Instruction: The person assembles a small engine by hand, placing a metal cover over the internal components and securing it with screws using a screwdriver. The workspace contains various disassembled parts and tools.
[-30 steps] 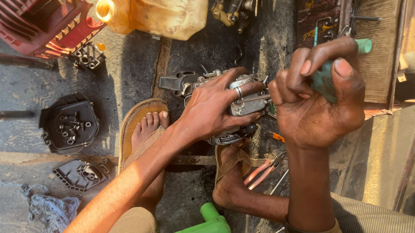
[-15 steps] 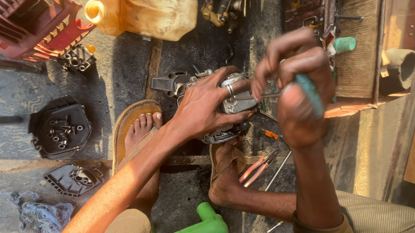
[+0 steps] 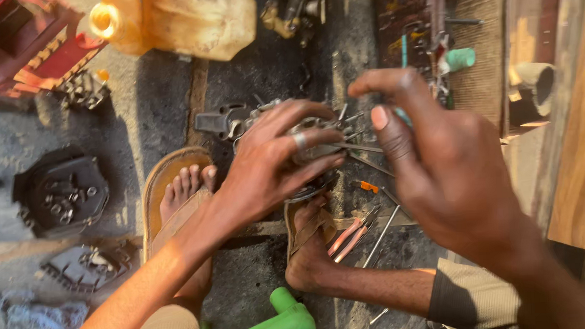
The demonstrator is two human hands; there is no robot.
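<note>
At the centre of the frame the left hand (image 3: 276,162) lies spread over a grey metal engine part (image 3: 292,151) on the oily ground, fingers curled down around its top and gripping it; the part sits just above the two sandalled feet, its long axis running roughly left to right. The right hand (image 3: 450,176) hovers to the right of it and nearer the camera, fingers loosely bent around what seems to be a teal-handled tool (image 3: 403,115), though blur hides the grip. The left hand is the nearer one to the part. A yellow plastic jug (image 3: 185,23) lies at the upper left, contents unseen. Red-handled pliers (image 3: 349,235) lie below the part.
</note>
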